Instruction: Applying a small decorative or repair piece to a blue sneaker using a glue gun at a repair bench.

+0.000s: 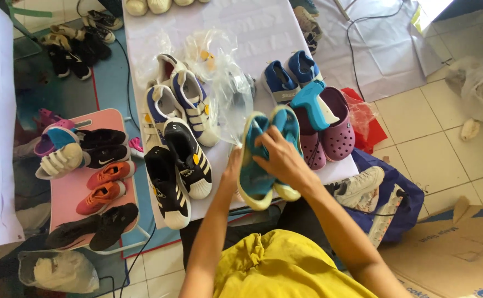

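Observation:
My right hand [283, 157] lies over a pair of small teal shoes [255, 176] with yellow soles and grips them, held soles together at the near edge of the white table [263, 33]. My left hand [232, 168] is mostly hidden behind the teal shoes and touches them from the left side. A crumpled clear plastic bag [222, 83] lies on the table just beyond the hands. A pair of black sneakers with white stripes [178, 171] sits to the left of my left hand.
White-and-purple sneakers [183, 105], blue shoes [288, 74], maroon clogs [329, 135] with a teal tagging gun [316, 105] sit on the table. A pink stool [89, 118] at left carries several shoes. A cardboard box [451, 254] stands at right; white sneakers [363, 185] lie below.

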